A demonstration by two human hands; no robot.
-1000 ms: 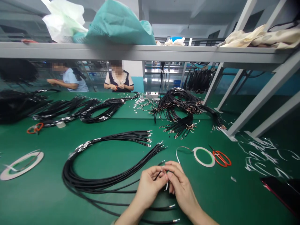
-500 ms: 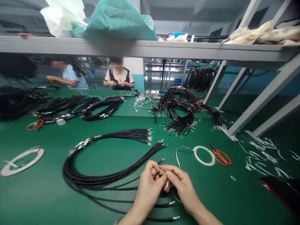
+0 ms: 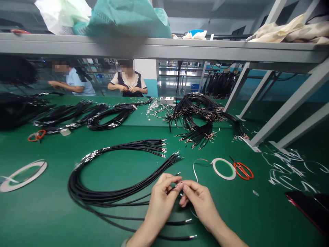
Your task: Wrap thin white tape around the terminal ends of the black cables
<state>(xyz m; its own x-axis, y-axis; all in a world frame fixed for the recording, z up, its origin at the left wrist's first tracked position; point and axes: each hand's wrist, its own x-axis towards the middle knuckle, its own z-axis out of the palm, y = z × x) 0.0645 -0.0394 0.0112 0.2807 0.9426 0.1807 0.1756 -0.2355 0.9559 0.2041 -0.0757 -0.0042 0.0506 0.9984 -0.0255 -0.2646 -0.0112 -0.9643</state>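
My left hand (image 3: 164, 195) is closed in a pinch on a thin black cable near its end. My right hand (image 3: 197, 199) pinches at the same spot, its thumb and fingertips against those of the left; a bit of white tape strip (image 3: 181, 194) shows between its fingers. The very tip of the held cable is hidden by my fingers. A looped bundle of black cables (image 3: 102, 195) with silvery ends lies to the left, and several single cables (image 3: 177, 222) pass under my wrists. Beyond my right hand is a roll of white tape (image 3: 214, 170) with its strip trailing.
Orange-handled scissors (image 3: 243, 170) lie right of the roll. Another tape roll (image 3: 42, 171) and scissors (image 3: 37, 136) are at left. Cable heaps (image 3: 197, 106) line the back under a grey shelf (image 3: 205, 51). A dark phone-like object (image 3: 305, 209) sits at right. Two people (image 3: 128, 82) sit opposite.
My fingertips have drawn closer together around the cable end, and the white strip that hung between my hands is now mostly covered. The view has tilted slightly downward.
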